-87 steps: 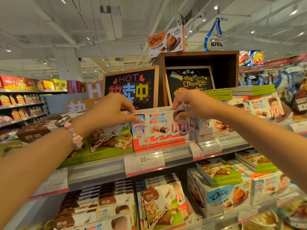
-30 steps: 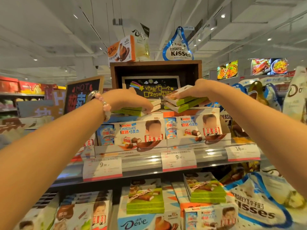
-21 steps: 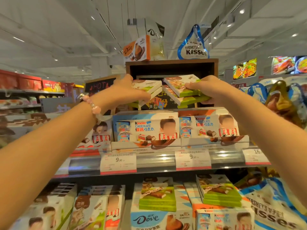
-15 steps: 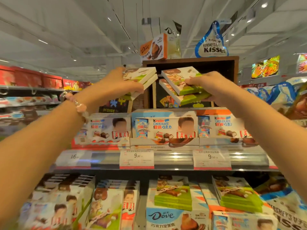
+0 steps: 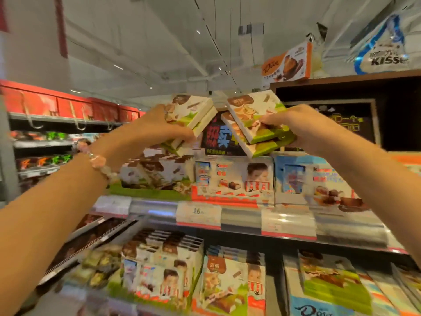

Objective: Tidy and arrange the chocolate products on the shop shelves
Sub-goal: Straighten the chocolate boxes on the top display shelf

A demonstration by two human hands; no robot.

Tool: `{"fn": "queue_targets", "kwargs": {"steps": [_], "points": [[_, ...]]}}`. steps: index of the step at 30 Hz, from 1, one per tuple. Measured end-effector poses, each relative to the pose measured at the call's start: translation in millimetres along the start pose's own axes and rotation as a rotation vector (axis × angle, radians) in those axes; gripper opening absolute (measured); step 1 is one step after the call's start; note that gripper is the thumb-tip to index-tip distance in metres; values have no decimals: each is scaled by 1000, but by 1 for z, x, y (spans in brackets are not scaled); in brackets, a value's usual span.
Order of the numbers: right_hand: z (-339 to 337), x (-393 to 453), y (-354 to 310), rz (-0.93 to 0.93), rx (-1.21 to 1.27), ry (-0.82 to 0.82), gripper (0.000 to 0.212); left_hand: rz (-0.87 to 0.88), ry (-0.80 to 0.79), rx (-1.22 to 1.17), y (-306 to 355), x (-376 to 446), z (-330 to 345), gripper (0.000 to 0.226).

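Observation:
My left hand grips a small stack of flat green-and-white chocolate boxes, tilted and raised above the upper shelf. A second stack of the same green-and-white boxes is held in my right hand, also tilted, just right of the first. Both stacks hang in the air over a green display carton and the Kinder chocolate cartons on the upper shelf. The picture is blurred by motion.
A wooden display box with a chalkboard sign stands at the right, a Dove box and a Kisses bag on top. The lower shelf holds several chocolate cartons. Red boxes line a far aisle shelf at the left.
Both hands lifted the green-and-white stacks off the Kinder cartons and carried them left, past the wooden box. My view has swung to the left with them.

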State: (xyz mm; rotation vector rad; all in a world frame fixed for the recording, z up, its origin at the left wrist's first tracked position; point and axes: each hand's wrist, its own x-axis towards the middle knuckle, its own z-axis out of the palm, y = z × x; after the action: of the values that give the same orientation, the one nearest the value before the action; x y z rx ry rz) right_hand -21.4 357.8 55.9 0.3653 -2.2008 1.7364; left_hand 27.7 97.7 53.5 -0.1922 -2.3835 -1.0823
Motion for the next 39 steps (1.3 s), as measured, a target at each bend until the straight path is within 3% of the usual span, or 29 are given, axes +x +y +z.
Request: {"fn": "queue_targets", "kwargs": {"steps": [3, 5, 10, 16, 19, 22, 26, 29, 32, 35, 39], "points": [[33, -1, -10, -15, 62, 40, 23, 77, 20, 38, -29, 0, -28, 67], [52, -3, -16, -46, 59, 55, 7, 170, 34, 102, -47, 0, -47, 79], [107, 4, -26, -122, 134, 100, 18, 281, -53, 228, -92, 5, -90, 112], [165, 23, -22, -247, -39, 208, 28, 282, -74, 252, -137, 20, -109, 121], [184, 27, -14, -267, -131, 237, 32, 332, -22, 198, -149, 28, -101, 109], [195, 28, -9, -275, -218, 211, 15, 341, 36, 109, -157, 32, -92, 98], [202, 27, -1, -236, -314, 80, 19, 325, -3, 18, -163, 40, -86, 94], [201, 28, 2, -148, -252, -15, 14, 312, -43, 5, -165, 46, -84, 98], [198, 31, 1, -19, -239, -125, 26, 292, -44, 25, -164, 49, -81, 96], [197, 33, -1, 43, -249, -125, 45, 287, -61, -46, -160, 50, -79, 88], [199, 33, 0, -9, -169, -141, 37, 291, -72, -78, -160, 50, -77, 72]]}}
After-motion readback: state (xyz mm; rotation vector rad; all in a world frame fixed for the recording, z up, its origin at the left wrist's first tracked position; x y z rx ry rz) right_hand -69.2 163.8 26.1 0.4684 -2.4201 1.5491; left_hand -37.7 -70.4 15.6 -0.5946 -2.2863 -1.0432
